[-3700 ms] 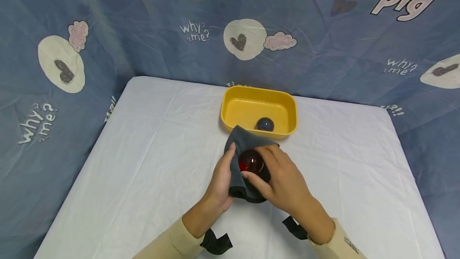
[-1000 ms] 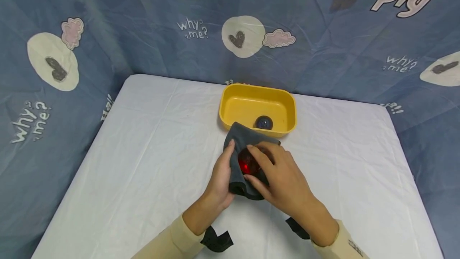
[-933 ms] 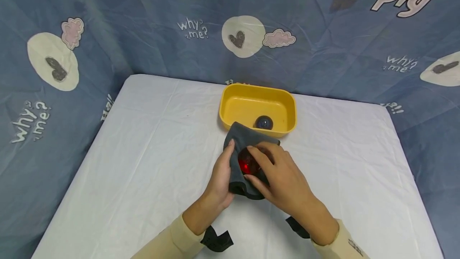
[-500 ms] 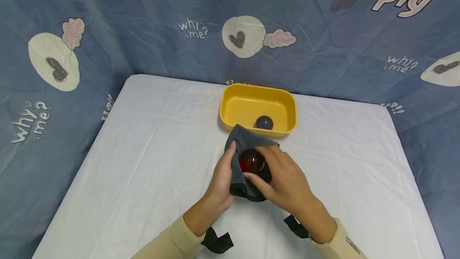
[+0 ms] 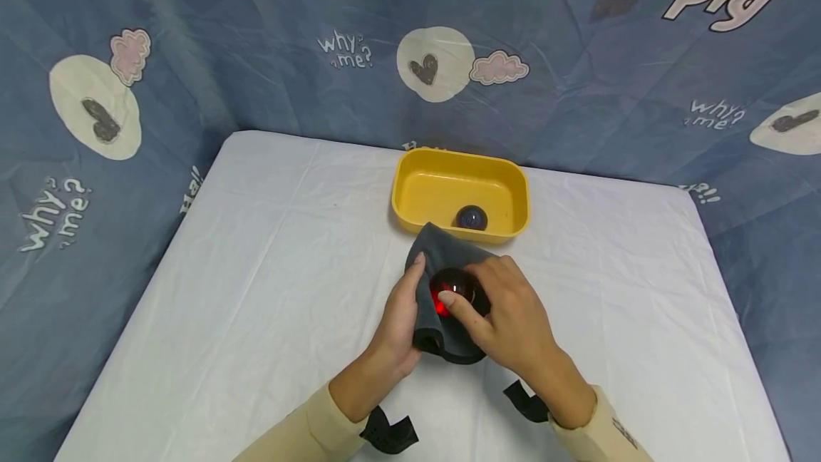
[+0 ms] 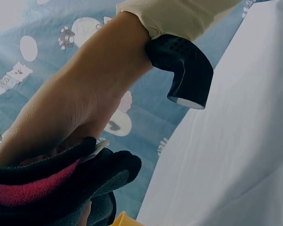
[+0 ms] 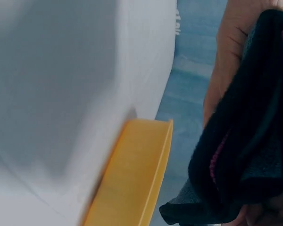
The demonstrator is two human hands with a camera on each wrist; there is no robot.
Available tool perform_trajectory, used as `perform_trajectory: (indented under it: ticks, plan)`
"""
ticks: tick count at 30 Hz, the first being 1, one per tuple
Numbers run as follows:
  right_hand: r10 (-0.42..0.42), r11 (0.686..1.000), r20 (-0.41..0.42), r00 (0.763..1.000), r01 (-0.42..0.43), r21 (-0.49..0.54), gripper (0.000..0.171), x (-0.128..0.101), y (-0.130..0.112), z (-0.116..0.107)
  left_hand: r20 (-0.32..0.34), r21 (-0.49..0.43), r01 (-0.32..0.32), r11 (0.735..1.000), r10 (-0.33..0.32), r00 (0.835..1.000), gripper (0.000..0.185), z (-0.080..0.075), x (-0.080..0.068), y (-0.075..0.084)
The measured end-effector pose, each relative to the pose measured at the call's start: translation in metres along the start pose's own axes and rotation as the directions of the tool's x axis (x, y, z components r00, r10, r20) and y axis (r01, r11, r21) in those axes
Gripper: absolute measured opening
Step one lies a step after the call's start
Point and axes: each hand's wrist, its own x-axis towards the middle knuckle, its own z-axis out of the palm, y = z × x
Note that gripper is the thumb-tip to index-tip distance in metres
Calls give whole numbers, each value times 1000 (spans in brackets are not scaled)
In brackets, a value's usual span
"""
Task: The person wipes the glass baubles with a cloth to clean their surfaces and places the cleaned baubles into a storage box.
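In the head view a dark red, glossy see-through ball [image 5: 457,281] sits on a grey cloth [image 5: 442,248] with black edging. My right hand [image 5: 518,319] grips it, the thumb across its near side and the fingers at its far right side. My left hand [image 5: 393,323] holds the cloth from the left, thumb up along its edge; its fingers are hidden beneath. The cloth's folded underside, dark with a pink patch [image 6: 35,189], shows in the left wrist view. From the right wrist, folds of the cloth [image 7: 245,141] hide the ball.
Just beyond the hands a yellow tray [image 5: 436,194] stands on the white-covered table [image 5: 288,291]. A dark blue ball [image 5: 471,217] lies in it by the near wall. A blue printed curtain [image 5: 288,91] hangs behind the table. Black straps [image 5: 391,435] hang at both wrists.
My right thumb has moved up onto the red ball's near side, and the fingers have slid back from its top. Cloth and ball have shifted slightly right. The tray and blue ball stay put.
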Motion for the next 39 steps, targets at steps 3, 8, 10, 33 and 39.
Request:
perform_trajectory:
  ticks: [3,8,10,33,39]
  plan:
    - [31,1000,6,1000,-31,-3,61,0,0,0,5,11,3,1000,-3,1000,68,0,0,0]
    - [63,998,61,996,-63,-1,59,-2,-2,-3,15,-15,-20,1000,20,1000,66,0,1,1]
    - [59,998,88,994,-58,-8,61,-3,-3,-5,18,-20,-25,999,25,1000,65,0,1,1]
    - [-196,972,99,975,207,-114,69,-3,-15,-12,3,-33,-19,999,19,1000,63,-1,2,3]
    - [-116,992,54,992,118,-41,62,-3,-13,-7,3,-29,-24,999,24,1000,62,-1,1,2]
